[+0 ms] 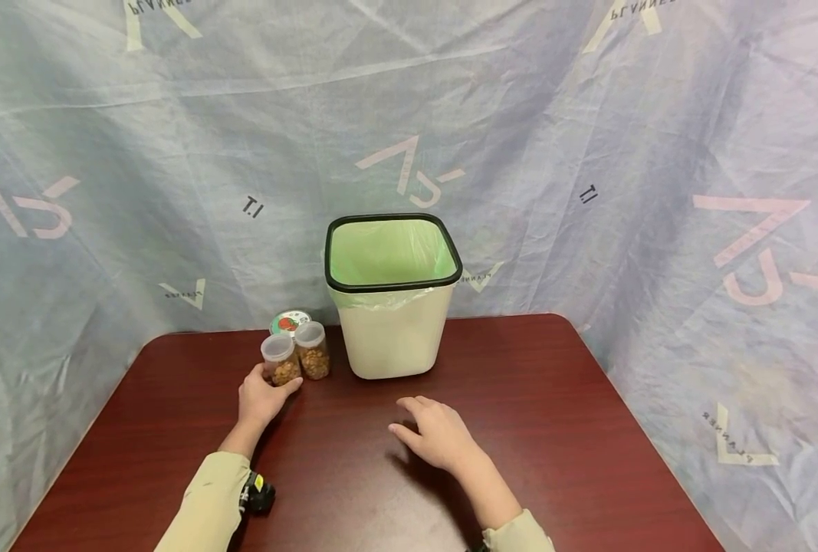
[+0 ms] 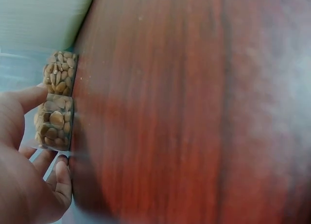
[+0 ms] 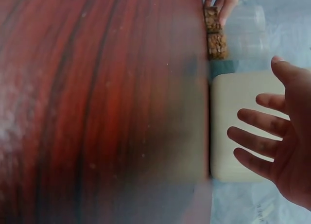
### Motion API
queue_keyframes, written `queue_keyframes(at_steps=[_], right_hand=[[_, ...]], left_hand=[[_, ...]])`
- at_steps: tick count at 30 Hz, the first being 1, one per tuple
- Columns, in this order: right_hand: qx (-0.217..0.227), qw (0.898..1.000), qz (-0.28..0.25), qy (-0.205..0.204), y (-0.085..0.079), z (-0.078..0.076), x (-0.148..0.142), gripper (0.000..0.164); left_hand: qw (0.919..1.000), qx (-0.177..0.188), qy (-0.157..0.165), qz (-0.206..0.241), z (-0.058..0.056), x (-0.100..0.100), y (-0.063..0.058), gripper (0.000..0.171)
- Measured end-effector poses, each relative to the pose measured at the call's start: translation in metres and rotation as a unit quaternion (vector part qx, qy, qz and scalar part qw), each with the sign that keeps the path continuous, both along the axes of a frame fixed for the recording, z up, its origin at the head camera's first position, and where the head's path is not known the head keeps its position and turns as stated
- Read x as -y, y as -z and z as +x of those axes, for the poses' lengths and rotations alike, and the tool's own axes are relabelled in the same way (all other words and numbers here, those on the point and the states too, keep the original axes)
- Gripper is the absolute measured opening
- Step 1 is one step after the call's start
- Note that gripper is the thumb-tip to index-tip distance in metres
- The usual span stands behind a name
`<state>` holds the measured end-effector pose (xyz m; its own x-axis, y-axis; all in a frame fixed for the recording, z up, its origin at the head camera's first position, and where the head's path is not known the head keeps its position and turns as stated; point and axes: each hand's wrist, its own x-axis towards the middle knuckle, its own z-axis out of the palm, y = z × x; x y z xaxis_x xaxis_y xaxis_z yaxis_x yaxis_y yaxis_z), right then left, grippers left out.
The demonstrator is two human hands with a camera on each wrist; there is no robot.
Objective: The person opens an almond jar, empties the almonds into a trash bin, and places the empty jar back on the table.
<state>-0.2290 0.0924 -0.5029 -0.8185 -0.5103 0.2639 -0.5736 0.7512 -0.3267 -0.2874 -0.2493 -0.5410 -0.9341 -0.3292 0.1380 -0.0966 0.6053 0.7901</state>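
Note:
Two clear plastic jars of brown nut-like pieces stand side by side at the table's back left. My left hand (image 1: pixel 262 395) holds the left jar (image 1: pixel 284 369), thumb on its right side and fingers round its left. In the left wrist view the thumb lies against that jar (image 2: pixel 54 124), close to the other jar (image 2: pixel 60 71). The right jar (image 1: pixel 314 360) stands upright beside it. My right hand (image 1: pixel 439 433) hovers over the table in front of the bin, holding nothing; its fingers (image 3: pixel 260 122) are spread in the right wrist view.
A cream waste bin (image 1: pixel 395 337) with a black rim and a pale green liner stands at the back middle, right of the jars. Behind the jars is a round green-and-white top (image 1: pixel 290 320) with a red picture. Grey printed cloth (image 1: pixel 519 153) hangs around the dark red table (image 1: pixel 340 460).

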Motion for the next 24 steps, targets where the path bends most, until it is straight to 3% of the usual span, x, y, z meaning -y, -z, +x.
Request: queue_keyframes(at_steps=[3, 13, 24], right_hand=[[-0.001, 1.000, -0.014, -0.001, 0.001, -0.002, 0.000, 0.045], [0.064, 0.994, -0.092, -0.011, 0.007, -0.007, 0.006, 0.041], [0.064, 0.991, -0.113, -0.036, -0.001, -0.008, 0.015, 0.039]], left_hand=[[1.0000, 0.004, 0.002, 0.003, 0.003, 0.000, 0.000, 0.069], [0.9997, -0.018, 0.005, -0.018, 0.015, -0.003, -0.002, 0.066], [0.9978, -0.065, 0.005, -0.011, 0.035, -0.016, -0.015, 0.062]])
